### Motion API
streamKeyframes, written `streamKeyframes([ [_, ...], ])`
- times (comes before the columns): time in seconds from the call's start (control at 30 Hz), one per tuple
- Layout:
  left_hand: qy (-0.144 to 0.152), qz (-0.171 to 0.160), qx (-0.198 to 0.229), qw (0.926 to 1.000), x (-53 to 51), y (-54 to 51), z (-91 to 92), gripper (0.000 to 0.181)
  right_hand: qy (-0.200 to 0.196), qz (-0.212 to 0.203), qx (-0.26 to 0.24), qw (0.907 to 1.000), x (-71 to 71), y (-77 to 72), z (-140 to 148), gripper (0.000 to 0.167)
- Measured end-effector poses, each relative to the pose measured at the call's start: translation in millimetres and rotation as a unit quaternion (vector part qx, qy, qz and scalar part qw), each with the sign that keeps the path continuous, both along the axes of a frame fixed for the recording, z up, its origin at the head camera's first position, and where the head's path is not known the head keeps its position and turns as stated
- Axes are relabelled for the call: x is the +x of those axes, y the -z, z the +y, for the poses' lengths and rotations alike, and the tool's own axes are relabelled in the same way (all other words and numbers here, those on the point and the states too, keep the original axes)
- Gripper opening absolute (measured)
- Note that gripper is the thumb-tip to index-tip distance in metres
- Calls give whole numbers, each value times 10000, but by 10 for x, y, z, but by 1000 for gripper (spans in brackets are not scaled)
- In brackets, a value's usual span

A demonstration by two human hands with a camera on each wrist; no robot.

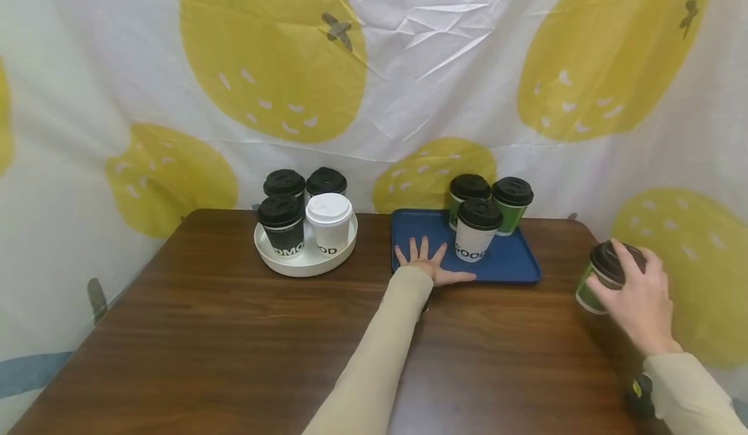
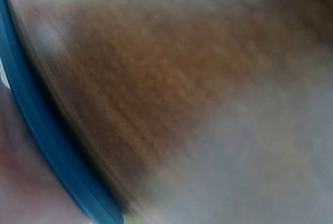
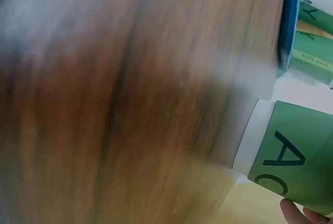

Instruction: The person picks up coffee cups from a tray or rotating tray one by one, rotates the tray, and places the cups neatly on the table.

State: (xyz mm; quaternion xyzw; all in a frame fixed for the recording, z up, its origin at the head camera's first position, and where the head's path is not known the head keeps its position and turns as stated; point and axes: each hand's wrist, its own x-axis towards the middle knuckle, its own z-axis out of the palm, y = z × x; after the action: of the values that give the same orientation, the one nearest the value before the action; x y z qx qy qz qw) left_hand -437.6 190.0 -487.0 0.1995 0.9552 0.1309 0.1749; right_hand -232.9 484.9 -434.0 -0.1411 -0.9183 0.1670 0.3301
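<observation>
At the table's right side my right hand (image 1: 641, 302) grips a green paper coffee cup (image 1: 590, 287) with a black lid. In the right wrist view the green cup (image 3: 296, 154) lies sideways across the picture, fingertips (image 3: 294, 212) at its side. My left hand (image 1: 429, 267) spreads its fingers over the front left of a blue tray (image 1: 514, 265). On that tray stand a white cup (image 1: 474, 237) with a black lid and two green cups (image 1: 511, 217) behind it. The blue tray's edge (image 2: 49, 130) crosses the left wrist view.
A round white tray (image 1: 304, 267) at the back left holds several lidded cups, among them a black cup (image 1: 284, 235) and a white cup (image 1: 330, 227) with a white lid. A lemon-print curtain (image 1: 444, 45) hangs behind the brown wooden table (image 1: 234, 350).
</observation>
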Motion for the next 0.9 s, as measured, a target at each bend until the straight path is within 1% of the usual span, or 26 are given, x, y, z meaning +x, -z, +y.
streamKeyframes([
  [0.17, 10, 23, 60, 10000, 48, -50, -35, 109, 86, 53, 3, 9999, 14, -4, 40, 78],
  [0.37, -64, 110, 241, 9996, 113, -95, -66, 107, 175, -125, -19, 9998, 35, -4, 85, 79],
  [0.47, -104, 47, 212, 9997, 111, -110, -58, 108, 202, -166, -14, 9997, 45, -6, 98, 79],
  [0.6, -130, -54, 76, 9999, 73, -93, -29, 109, 224, -194, -25, 9996, 48, -7, 110, 79],
  [0.7, -143, -41, 43, 9999, 54, -76, -17, 109, 235, -222, -45, 9995, 50, -7, 121, 79],
  [0.9, -153, -8, 25, 9999, 60, -71, -10, 110, 233, -246, -36, 9994, 62, -15, 133, 79],
])
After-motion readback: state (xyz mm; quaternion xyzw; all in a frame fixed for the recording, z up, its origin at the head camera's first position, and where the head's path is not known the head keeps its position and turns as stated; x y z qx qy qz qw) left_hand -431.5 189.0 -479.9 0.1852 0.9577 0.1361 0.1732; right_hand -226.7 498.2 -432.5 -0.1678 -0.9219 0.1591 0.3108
